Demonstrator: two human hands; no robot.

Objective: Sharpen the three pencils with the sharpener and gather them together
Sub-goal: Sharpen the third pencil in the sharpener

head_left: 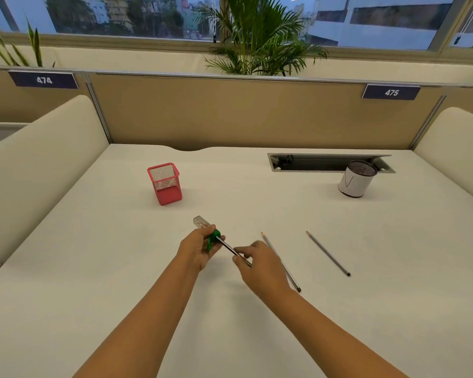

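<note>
Fingers of the left hand [200,249] were curled around the green sharpener [212,237], keeping it steady just above the desk [120,268], probably so the pencil [231,249] could turn inside. Fingertips of the right hand [260,264] pinched this pencil's rear part, its tip inside the sharpener. Two other pencils [328,253] lay to the right of the sharpener, apart from each other, not yet gathered.

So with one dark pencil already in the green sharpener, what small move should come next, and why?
Probably twist the dark pencil with the right hand, which pinches its shaft, while the left hand grips the green sharpener with the clear shavings case. Its tip sits inside the sharpener; two grey pencils lie on the white desk apart.
</note>
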